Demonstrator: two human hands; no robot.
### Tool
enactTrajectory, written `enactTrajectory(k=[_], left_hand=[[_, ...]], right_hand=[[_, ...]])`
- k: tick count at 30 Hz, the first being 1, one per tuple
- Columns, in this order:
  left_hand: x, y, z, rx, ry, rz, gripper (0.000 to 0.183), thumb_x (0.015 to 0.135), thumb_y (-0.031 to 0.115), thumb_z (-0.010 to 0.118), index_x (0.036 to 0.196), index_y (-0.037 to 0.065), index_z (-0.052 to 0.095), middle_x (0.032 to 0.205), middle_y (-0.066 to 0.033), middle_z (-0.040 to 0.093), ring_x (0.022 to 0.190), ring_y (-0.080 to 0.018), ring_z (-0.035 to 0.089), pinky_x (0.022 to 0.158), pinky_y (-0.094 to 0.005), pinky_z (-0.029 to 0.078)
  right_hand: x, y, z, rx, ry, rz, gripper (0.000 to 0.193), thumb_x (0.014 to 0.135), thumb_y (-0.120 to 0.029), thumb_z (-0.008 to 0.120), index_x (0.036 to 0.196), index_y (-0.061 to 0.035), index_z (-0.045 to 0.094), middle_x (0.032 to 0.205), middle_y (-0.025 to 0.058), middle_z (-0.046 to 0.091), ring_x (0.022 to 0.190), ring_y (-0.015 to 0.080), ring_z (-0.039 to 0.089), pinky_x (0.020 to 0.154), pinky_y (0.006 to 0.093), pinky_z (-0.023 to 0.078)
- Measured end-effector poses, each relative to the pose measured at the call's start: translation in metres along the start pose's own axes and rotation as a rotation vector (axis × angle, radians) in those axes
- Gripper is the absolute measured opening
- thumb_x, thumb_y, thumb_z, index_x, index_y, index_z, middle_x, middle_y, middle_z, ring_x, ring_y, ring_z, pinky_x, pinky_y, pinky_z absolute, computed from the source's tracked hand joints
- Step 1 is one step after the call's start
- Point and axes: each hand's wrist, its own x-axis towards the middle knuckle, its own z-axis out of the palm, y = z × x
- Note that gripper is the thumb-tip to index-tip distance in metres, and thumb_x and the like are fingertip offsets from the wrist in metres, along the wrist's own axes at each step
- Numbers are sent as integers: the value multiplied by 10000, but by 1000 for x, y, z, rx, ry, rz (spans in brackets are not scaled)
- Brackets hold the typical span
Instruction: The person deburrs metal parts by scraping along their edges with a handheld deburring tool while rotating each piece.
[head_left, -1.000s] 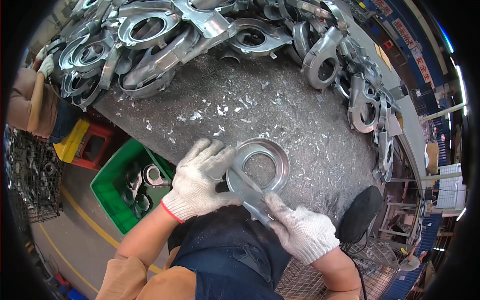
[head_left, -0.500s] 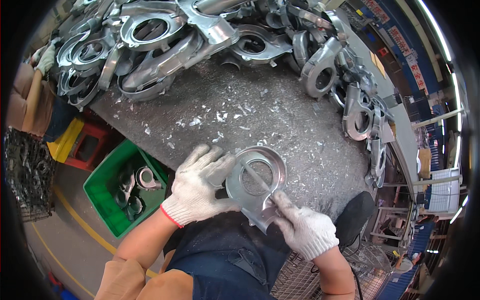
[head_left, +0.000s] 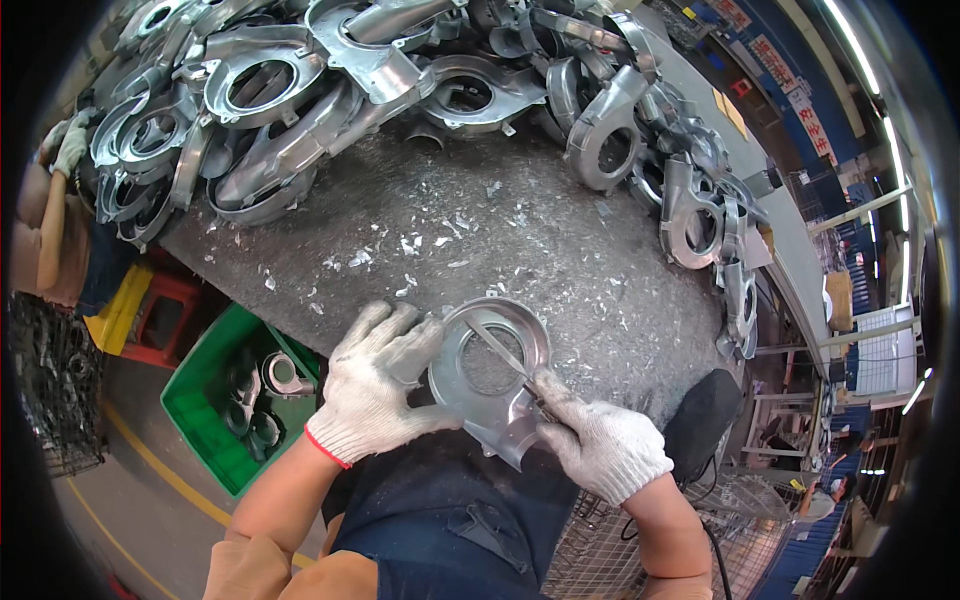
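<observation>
A silver metal blower housing (head_left: pixel 478 393), ring-shaped with a short spout, lies flat at the near edge of the table in front of me. My left hand (head_left: pixel 375 385), in a white knit glove, is at its left side with fingers spread and the thumb touching the lower left of the part. In my gloved right hand (head_left: pixel 600 440), closed fingers grip a thin, flat metal blade tool (head_left: pixel 497 346). The blade slants across the round opening, its tip by the upper left of the inner rim. Its handle end is hidden in my fingers.
Similar metal housings (head_left: pixel 265 85) are heaped along the table's far side and right edge. Metal shavings (head_left: pixel 410 245) litter the grey tabletop (head_left: pixel 350 210). A green bin (head_left: pixel 205 430) with several parts stands below left, near a red stool (head_left: pixel 165 315). Another person's gloved hand (head_left: pixel 72 148) shows far left.
The whole view has shifted slightly. The blade's tip has moved up and left against the opening's rim, with the right hand following it. The left hand stays beside the housing.
</observation>
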Motion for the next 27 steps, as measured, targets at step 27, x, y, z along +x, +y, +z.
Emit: enactTrajectory(k=[27], left_hand=[[-1, 42, 66, 62, 115, 476, 314, 660, 350, 902, 813, 129, 739, 766, -12, 641, 765, -202, 664, 931, -417, 592]], right_hand=[[-26, 37, -9, -100, -19, 114, 595, 1085, -391, 632, 1654, -293, 488, 996, 209, 805, 859, 438, 793, 738, 552, 637]])
